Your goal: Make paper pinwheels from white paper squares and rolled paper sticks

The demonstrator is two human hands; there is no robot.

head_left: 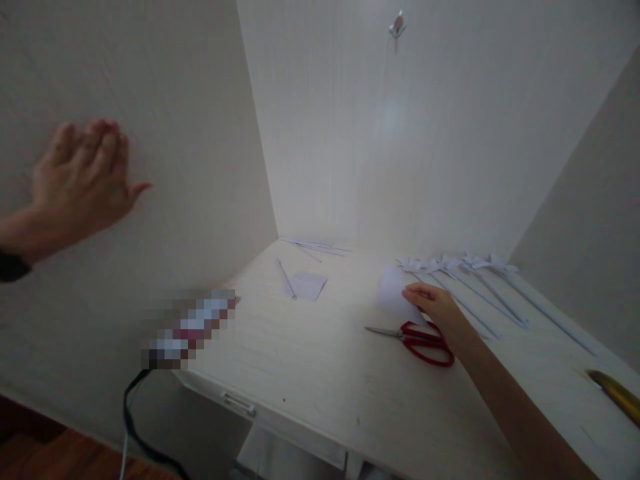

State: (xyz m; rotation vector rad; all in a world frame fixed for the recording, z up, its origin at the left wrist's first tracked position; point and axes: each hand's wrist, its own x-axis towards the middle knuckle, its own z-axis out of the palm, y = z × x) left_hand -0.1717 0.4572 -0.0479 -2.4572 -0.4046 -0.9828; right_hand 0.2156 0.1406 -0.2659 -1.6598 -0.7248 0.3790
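My left hand is raised at the left in front of the side panel, its fingers stretched out and thumb apart. It holds nothing; whether the palm touches the panel I cannot tell. Over the tabletop, my right hand pinches the edge of a white sheet of paper. Just below that hand lie scissors with red handles, blades pointing left. Right of it rest several white paper pinwheels on sticks.
A small white paper with a thin stick lies mid-table. Several thin sticks are at the back. A blurred-out object with a black cable sits left. A yellow object lies at the right edge.
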